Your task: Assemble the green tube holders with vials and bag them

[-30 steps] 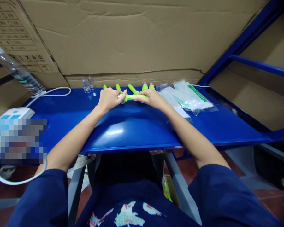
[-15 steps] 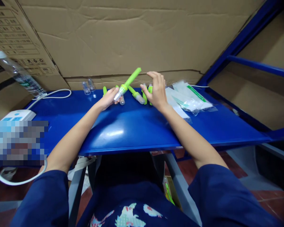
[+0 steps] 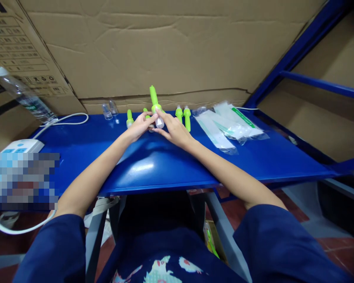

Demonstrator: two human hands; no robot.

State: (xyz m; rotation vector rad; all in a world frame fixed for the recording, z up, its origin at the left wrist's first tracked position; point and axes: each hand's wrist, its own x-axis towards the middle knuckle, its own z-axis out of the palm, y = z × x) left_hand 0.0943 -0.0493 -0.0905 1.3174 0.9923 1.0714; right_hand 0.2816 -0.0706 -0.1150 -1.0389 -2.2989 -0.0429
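A lime-green stick with a clear plastic end (image 3: pixel 154 98) is held up over the table, green part pointing away from me. My left hand (image 3: pixel 141 126) pinches it from the left, near the clear end. From the right, the fingers of my right hand (image 3: pixel 175 130) close around the same clear end. Behind my left hand stands a similar green piece (image 3: pixel 129 118), and another green piece (image 3: pixel 146 112) is partly hidden. Right of my hands lie two more green sticks (image 3: pixel 187 119), side by side, clear ends away from me.
Two small clear caps (image 3: pixel 107 112) stand at the back left of the blue table (image 3: pixel 165 169). Clear plastic packets (image 3: pixel 221 127) lie on the right. A water bottle (image 3: pixel 26 98), a white power strip (image 3: pixel 17 148) and its cable are at the left. Cardboard (image 3: pixel 165 51) walls the back.
My right hand has moved left and down onto the held stick, beside my left hand. The stick has turned from leaning right to pointing nearly straight away.
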